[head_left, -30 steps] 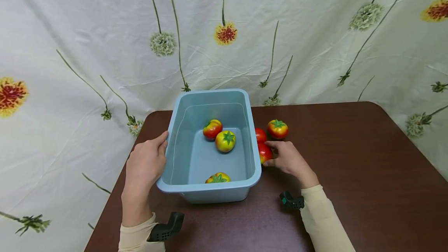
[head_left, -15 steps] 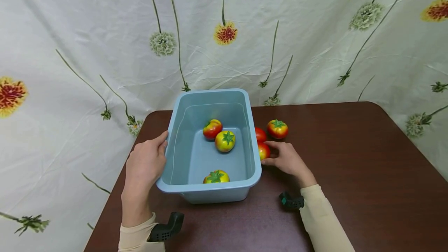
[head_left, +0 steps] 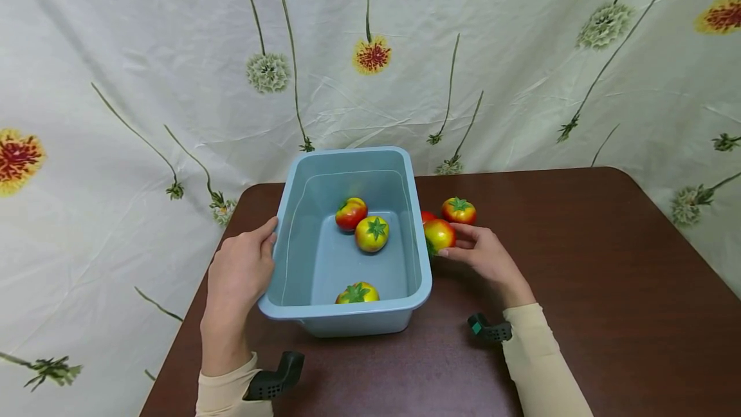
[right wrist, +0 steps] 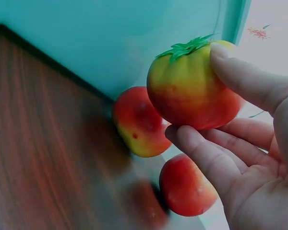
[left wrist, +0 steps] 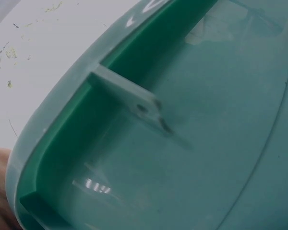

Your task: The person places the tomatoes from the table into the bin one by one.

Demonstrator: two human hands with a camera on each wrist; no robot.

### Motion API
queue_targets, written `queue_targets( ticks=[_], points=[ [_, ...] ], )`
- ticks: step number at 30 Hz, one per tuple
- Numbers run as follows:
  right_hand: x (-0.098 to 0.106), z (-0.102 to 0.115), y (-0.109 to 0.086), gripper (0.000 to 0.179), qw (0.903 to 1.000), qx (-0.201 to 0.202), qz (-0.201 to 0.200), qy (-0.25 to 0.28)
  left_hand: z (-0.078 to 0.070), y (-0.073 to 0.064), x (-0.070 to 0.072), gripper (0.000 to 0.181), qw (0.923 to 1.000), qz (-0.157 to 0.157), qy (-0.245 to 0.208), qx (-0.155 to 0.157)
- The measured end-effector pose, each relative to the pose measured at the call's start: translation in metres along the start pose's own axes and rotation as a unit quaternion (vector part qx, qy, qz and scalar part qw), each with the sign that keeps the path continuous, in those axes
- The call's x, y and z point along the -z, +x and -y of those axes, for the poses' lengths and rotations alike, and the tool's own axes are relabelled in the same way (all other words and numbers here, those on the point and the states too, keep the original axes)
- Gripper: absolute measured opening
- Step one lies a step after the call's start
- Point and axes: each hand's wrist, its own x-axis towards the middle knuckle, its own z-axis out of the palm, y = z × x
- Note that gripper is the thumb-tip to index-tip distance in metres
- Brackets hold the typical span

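Note:
A light blue plastic bin (head_left: 347, 311) stands on the table with three red-and-yellow toy tomatoes inside, among them a tomato (head_left: 351, 215), a second tomato (head_left: 372, 234) and a third tomato (head_left: 357, 293) behind the near rim. My left hand (head_left: 240, 272) grips the bin's left rim; its fingertips are partly hidden. Beside the right wall, my right hand (head_left: 486, 256) pinches a tomato (right wrist: 187, 96) between thumb and fingers, raised with its green leaves toward the bin. Below it in the right wrist view lie a tomato (right wrist: 139, 122) near the bin wall and another tomato (right wrist: 187, 186).
A dark brown table (head_left: 590, 288) carries everything. Behind it hangs a white cloth (head_left: 498, 69) printed with flowers. Seen by the left wrist camera, the bin's outer wall (left wrist: 206, 143) fills most of the view, with a rib under its rim.
My right hand has taken the tomato beside the bin, lifted it slightly and turned it so yellow shows. The near tomato inside the bin has rolled a little. My left hand stays put.

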Motion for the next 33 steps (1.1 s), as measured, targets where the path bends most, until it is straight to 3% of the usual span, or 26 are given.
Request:
queue_targets(
  ticks=[10, 33],
  points=[
    [0.009, 0.011, -0.006, 0.072, 0.9984, 0.021, -0.015, 0.051, 0.0, 0.0, -0.001, 0.04, 1.0, -0.004, 0.0, -0.003],
    [0.016, 0.052, -0.031, 0.062, 0.9916, 0.078, -0.071, 0.075, 0.0, 0.0, -0.002, 0.041, 1.0, 0.003, 0.0, 0.005]
  ],
)
